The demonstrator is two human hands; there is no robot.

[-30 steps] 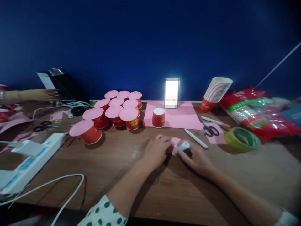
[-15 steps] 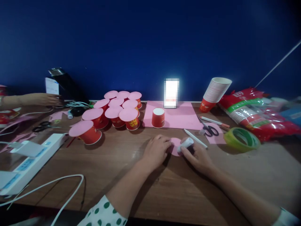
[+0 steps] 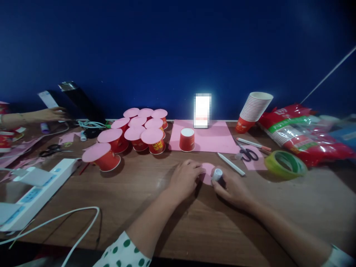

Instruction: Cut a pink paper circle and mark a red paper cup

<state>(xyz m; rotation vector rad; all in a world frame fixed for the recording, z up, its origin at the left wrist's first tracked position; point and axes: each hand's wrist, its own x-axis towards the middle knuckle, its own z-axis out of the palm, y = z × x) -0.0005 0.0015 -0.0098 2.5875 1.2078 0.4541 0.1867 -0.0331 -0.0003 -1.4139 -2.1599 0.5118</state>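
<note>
A pink paper circle (image 3: 207,173) lies on the wooden table in front of me. At its left edge, my left hand (image 3: 187,177) is closed, fingertips holding the paper down. My right hand (image 3: 236,189) is wrapped round a white glue stick (image 3: 217,174) at the circle's right side. One end of the stick points up toward me; its lower end is hidden by my fingers. Behind the circle, a red paper cup (image 3: 187,140) stands upside down on a pink sheet (image 3: 214,139). To the left stand several red cups topped with pink discs (image 3: 152,136).
A lit phone (image 3: 202,110) leans at the wall. On the right are a white pen (image 3: 231,164), scissors (image 3: 249,154), a tape roll (image 3: 286,164), stacked cups (image 3: 256,111) and a red bag (image 3: 300,133). A power strip (image 3: 39,193) and another person's hand (image 3: 52,114) are left.
The glue stick has tilted from slanting right to pointing up toward me, its top moving slightly left and down. My left hand stays put. At far left, the other person's phone has tilted.
</note>
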